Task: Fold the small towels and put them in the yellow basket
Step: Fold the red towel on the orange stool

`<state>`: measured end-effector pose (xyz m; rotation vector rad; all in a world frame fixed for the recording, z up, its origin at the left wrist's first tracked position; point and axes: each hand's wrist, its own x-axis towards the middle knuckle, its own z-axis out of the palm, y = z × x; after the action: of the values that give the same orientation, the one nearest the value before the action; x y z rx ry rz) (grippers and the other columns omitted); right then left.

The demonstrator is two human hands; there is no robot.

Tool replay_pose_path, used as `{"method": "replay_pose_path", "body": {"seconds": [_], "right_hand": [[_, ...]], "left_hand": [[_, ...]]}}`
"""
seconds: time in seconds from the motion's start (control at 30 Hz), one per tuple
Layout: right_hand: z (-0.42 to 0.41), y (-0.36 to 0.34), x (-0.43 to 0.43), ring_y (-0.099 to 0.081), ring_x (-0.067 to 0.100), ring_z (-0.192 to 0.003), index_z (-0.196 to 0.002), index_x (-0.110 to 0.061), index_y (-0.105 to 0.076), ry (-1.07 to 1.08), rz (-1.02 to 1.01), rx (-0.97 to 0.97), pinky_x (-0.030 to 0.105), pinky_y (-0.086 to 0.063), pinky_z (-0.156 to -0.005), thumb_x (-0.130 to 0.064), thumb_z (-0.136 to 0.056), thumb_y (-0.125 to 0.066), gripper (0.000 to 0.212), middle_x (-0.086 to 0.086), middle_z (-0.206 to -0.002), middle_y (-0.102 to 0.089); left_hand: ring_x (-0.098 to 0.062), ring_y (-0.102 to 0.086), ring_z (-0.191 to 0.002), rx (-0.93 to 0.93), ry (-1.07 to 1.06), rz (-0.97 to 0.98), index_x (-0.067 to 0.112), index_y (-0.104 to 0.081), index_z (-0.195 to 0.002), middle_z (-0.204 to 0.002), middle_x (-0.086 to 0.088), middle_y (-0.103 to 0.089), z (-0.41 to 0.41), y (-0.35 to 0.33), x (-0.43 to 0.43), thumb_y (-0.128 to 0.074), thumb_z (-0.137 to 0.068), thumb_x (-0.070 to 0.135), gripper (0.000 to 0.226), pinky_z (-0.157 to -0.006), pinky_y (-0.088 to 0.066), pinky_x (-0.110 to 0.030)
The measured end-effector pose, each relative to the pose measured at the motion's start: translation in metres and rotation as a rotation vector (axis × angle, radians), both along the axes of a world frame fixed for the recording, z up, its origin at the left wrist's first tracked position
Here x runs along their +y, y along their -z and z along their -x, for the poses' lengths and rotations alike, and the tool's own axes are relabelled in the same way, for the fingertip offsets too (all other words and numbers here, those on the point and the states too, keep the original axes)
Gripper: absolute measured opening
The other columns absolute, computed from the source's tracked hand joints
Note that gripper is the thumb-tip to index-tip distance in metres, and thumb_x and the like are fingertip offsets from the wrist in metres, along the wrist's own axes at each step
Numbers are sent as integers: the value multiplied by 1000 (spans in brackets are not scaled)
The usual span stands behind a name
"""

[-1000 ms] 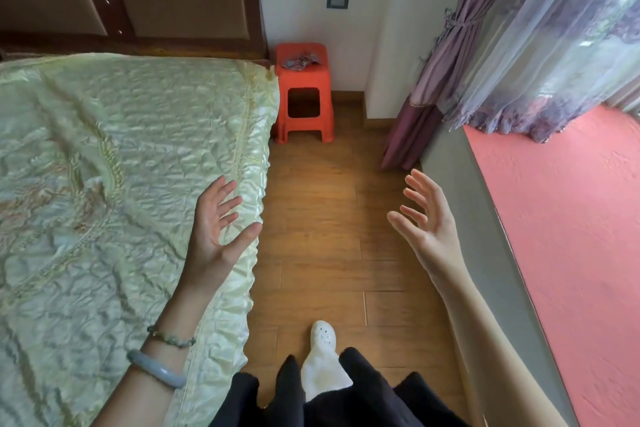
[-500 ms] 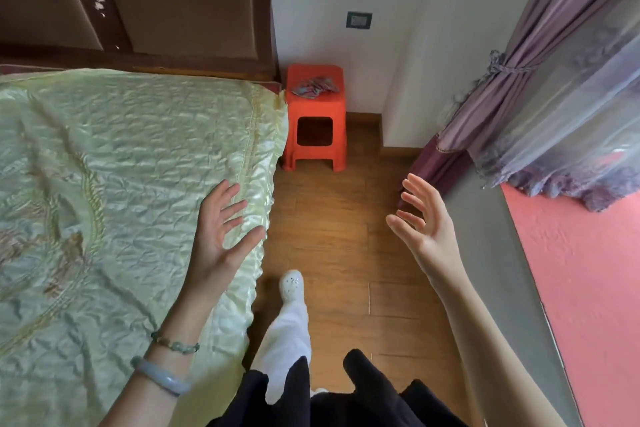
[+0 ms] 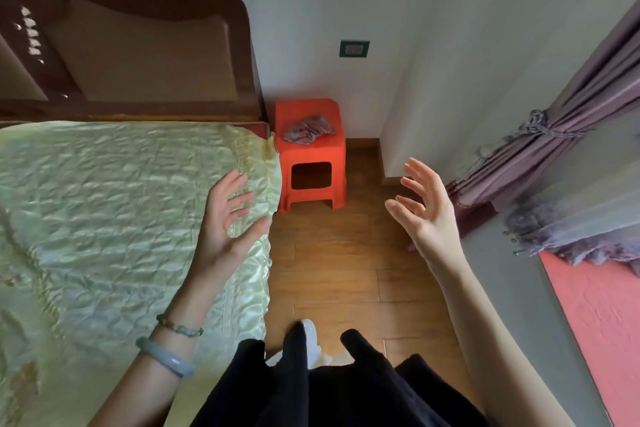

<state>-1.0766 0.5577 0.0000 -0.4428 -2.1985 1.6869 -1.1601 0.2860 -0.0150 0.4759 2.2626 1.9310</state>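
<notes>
– Two hands in view. L hand status?
– L hand raised over the bed edge, nr the far corner, forearm coming up from frame bottom. Fingers straight and spread, thumb out to the right, nothing held. Contact w/ the bed: cannot tell. Wrist carries a bead bracelet and a pale bangle.
– R hand?
– R hand up over the wood floor, palm turned toward L hand. Fingers fanned, slightly bent, relaxed, nothing in grasp. Hands well apart, approx. level in frame.
– Task item?
– Item: small towel, patterned, crumpled, lying on top of the orange stool. Stool stands on the floor just beside the bed corner, nr the wall, below a wall socket. Towel is beyond both hands, touched by neither.
– Other?
– Dark headboard behind the bed. Purple curtain, tied back, to the right. Pink mat at right edge. One white shoe at frame bottom btwn the forearms, partly behind black clothing.
</notes>
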Motion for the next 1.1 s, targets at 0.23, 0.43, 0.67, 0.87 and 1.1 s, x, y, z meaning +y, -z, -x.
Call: {"method": "replay_pose_path", "body": {"seconds": [0.23, 0.43, 0.67, 0.87, 1.1], "right_hand": [[90, 6, 21, -47, 6, -124, -135, -25, -41, 8, -1, -42, 24, -49, -94, -26, -75, -67, 66, -3, -140, -46], [174, 20, 49, -49, 6, -122, -133, -23, -44, -16, 20, -79, 33, -51, -95, -25, -74, -67, 64, -10, -136, -48], [297, 37, 98, -51, 7, -119, -131, -21, -47, -57, 51, -117, 34, -50, -96, -24, -73, -69, 62, -18, -128, -52], [387, 51, 144, -51, 8, -118, -128, -20, -50, -107, 34, -183, 34, -49, -95, -25, -74, -68, 58, -24, -123, -51], [463, 94, 169, -50, 3, -114, -129, -27, -49, -203, -37, -277, 22, -48, -92, -11, -81, -70, 55, -15, -125, -51]], "left_hand": [[-12, -51, -123, -31, 17, 4, 24, -31, -143, -142, 7, -44, 93, 7, 27, -70, -71, 35, 82, -101, -41, -27], [-12, -51, -123, -59, -11, 2, 24, -32, -142, -144, 4, -43, 170, 22, 55, -70, -72, 33, 81, -101, -42, -27], [-15, -51, -123, -99, -59, 30, 22, -32, -141, -144, 1, -42, 273, 41, 102, -71, -74, 28, 78, -101, -42, -25], [-16, -53, -119, -173, -114, 49, 17, -36, -138, -143, -3, -43, 357, 62, 148, -73, -71, 28, 77, -100, -44, -33], [-12, -56, -111, -288, -198, 181, 28, -45, -128, -134, 4, -49, 427, 107, 176, -71, -70, 21, 64, -93, -47, -30]]}}
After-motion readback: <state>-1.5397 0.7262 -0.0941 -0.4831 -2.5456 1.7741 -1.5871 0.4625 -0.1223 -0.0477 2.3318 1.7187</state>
